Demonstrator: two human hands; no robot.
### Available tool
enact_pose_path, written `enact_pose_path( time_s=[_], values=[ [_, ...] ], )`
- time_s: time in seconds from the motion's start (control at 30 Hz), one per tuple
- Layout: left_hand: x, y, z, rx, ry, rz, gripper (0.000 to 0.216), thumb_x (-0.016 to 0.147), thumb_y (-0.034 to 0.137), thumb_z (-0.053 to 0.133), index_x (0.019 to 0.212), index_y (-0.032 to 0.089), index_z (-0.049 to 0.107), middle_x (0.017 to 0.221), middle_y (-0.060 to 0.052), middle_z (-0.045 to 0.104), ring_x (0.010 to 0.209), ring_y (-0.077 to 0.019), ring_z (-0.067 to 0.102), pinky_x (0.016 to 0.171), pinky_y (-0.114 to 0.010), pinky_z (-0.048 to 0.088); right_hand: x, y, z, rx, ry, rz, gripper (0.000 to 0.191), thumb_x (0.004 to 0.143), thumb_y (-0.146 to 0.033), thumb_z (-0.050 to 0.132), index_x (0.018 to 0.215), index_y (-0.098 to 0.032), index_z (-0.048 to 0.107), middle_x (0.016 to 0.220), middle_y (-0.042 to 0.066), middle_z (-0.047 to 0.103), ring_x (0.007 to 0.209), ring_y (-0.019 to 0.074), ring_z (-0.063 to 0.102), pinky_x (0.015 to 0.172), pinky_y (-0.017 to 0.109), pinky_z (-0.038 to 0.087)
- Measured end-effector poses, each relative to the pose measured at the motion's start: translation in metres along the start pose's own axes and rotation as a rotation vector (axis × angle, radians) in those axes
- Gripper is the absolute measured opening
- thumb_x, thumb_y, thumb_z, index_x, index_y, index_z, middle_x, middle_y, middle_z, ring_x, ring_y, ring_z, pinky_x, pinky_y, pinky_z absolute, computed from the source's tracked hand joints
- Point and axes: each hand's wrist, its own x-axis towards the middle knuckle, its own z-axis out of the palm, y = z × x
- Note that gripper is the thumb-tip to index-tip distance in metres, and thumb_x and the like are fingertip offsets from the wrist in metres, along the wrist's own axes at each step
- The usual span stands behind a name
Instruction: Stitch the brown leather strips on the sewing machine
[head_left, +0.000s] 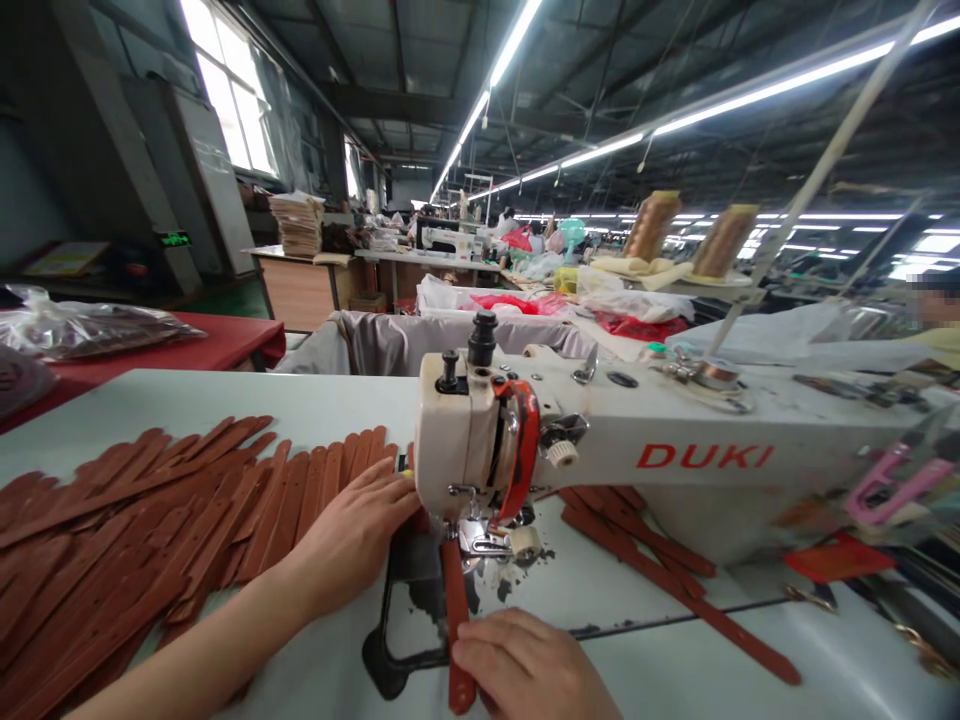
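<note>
A white sewing machine (480,420) marked DUKI stands before me. One reddish-brown leather strap (456,590) lies under its presser foot (480,540) and runs toward me. My right hand (529,665) is closed on the near end of this strap, fingers and thumb at its right edge. My left hand (360,535) reaches to the left of the machine head with fingers stretched out; some fingertips are hidden behind the head. Beside that hand, many similar straps (142,530) lie in an overlapping pile. Several more straps (675,570) lie beneath the machine arm.
Pink-handled scissors (896,485) and a red block (840,558) are at the machine's right. Thread cones (651,228) stand behind it. A red-covered table (232,340) with a plastic bag (90,325) is at left. A cloth-lined bin (390,340) sits beyond the worktable. Another person is partly visible far right.
</note>
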Motion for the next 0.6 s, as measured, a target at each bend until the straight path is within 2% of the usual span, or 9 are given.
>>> enact_pose_path(
  time_s=[0.03,0.1,0.17,0.2,0.3,0.43,0.6],
  values=[
    [-0.007,0.003,-0.004,0.011,0.011,-0.006,0.045,0.081,0.000,0.037,0.109,0.019,0.067,0.111,-0.008,0.069,0.106,-0.0236,0.062,0.101,-0.043,0.045,-0.001,0.002,0.000,0.005,0.000,-0.003,0.030,0.097,-0.008,0.039,0.090,-0.013,0.068,0.082,0.006,0.074,0.071,0.0147,0.071,0.068,0.021,0.060],
    [-0.020,0.015,-0.007,0.024,0.025,-0.024,0.052,0.083,0.000,0.036,0.124,0.019,0.061,0.121,-0.009,0.065,0.116,-0.0239,0.058,0.108,-0.045,0.040,-0.001,0.002,-0.001,0.015,0.005,0.007,0.030,0.097,-0.008,0.039,0.090,-0.013,0.068,0.081,0.005,0.074,0.069,0.0148,0.070,0.067,0.021,0.060],
    [-0.031,0.032,-0.002,0.011,0.022,0.007,0.055,0.084,0.004,0.038,0.135,0.019,0.052,0.120,-0.009,0.065,0.111,-0.0215,0.061,0.100,-0.036,0.049,-0.002,0.001,-0.002,0.024,0.008,0.036,0.032,0.098,-0.011,0.038,0.089,-0.014,0.068,0.078,0.005,0.073,0.067,0.0150,0.068,0.064,0.021,0.060],
    [-0.035,0.040,0.002,0.008,0.033,0.069,0.059,0.081,0.004,0.038,0.138,0.018,0.048,0.117,-0.009,0.066,0.109,-0.0208,0.063,0.096,-0.032,0.053,-0.002,0.000,-0.001,0.024,-0.001,0.051,0.034,0.099,-0.013,0.036,0.088,-0.014,0.068,0.077,0.004,0.072,0.067,0.0153,0.068,0.063,0.022,0.060],
    [-0.039,0.056,0.016,0.031,0.133,0.194,0.063,0.073,0.004,0.039,0.135,0.015,0.048,0.114,-0.010,0.068,0.109,-0.0191,0.065,0.094,-0.027,0.054,-0.003,-0.001,0.001,0.006,-0.037,0.069,0.037,0.100,-0.015,0.034,0.085,-0.014,0.068,0.074,0.004,0.071,0.065,0.0158,0.066,0.061,0.023,0.059],
    [-0.035,0.061,0.018,0.036,0.170,0.157,0.053,0.073,0.002,0.037,0.122,0.014,0.053,0.112,-0.010,0.070,0.109,-0.0168,0.066,0.101,-0.025,0.048,-0.004,0.000,0.004,-0.020,-0.044,0.079,0.037,0.099,-0.011,0.035,0.082,-0.016,0.068,0.071,0.003,0.069,0.063,0.0151,0.065,0.060,0.022,0.058],
    [-0.030,0.063,0.013,0.037,0.165,0.132,0.053,0.073,0.002,0.037,0.123,0.014,0.051,0.115,-0.010,0.069,0.106,-0.0170,0.068,0.099,-0.023,0.049,-0.002,0.001,0.007,-0.011,-0.002,0.087,0.043,0.103,-0.020,0.032,0.080,-0.015,0.068,0.071,0.003,0.070,0.063,0.0151,0.065,0.060,0.022,0.058]
  ],
)
